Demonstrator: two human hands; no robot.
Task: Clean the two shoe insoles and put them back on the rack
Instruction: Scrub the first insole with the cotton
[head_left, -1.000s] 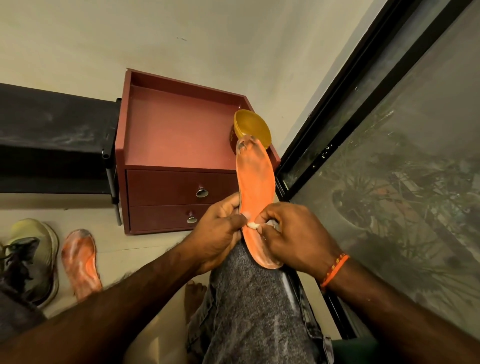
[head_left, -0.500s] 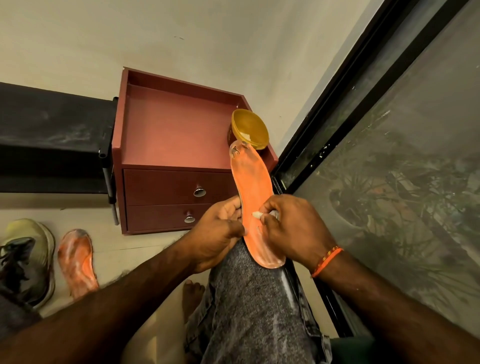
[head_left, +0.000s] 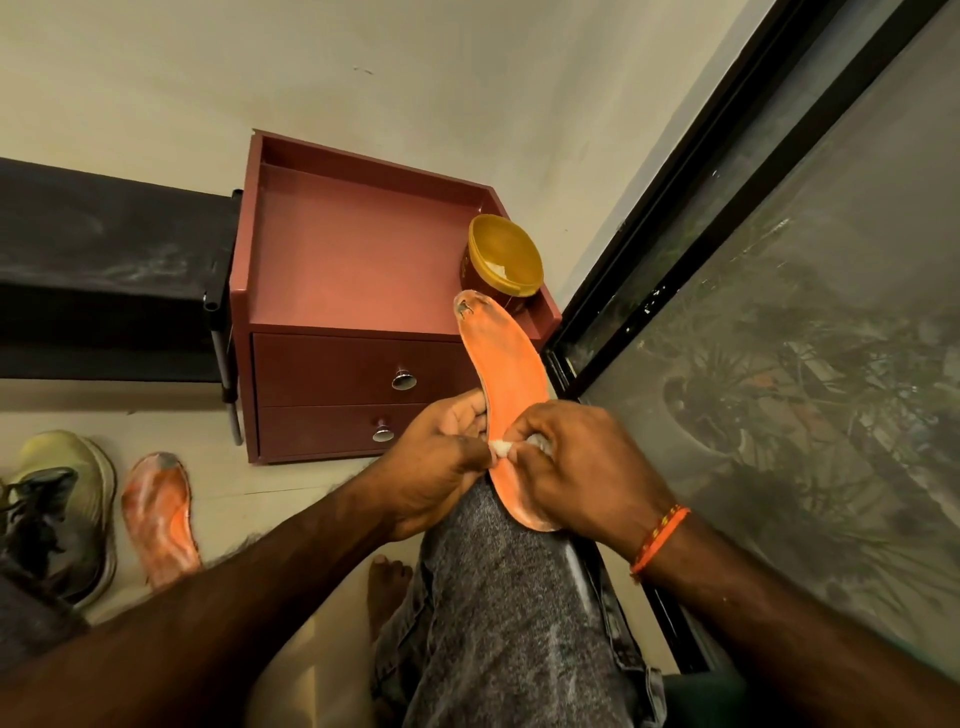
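Second insole on floor, 9 o'clock, well apart. Left hand grips left edge of held insole; long axis toward 12 o'clock, heel on knee. Right hand pinches white wad against it. Versus earlier: wad further down toward heel.

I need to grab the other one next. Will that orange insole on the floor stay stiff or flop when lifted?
Probably floppy: the floor insole looks thin, and its twin curves in the hands. Likely light too. Its smeared surface might be slick.
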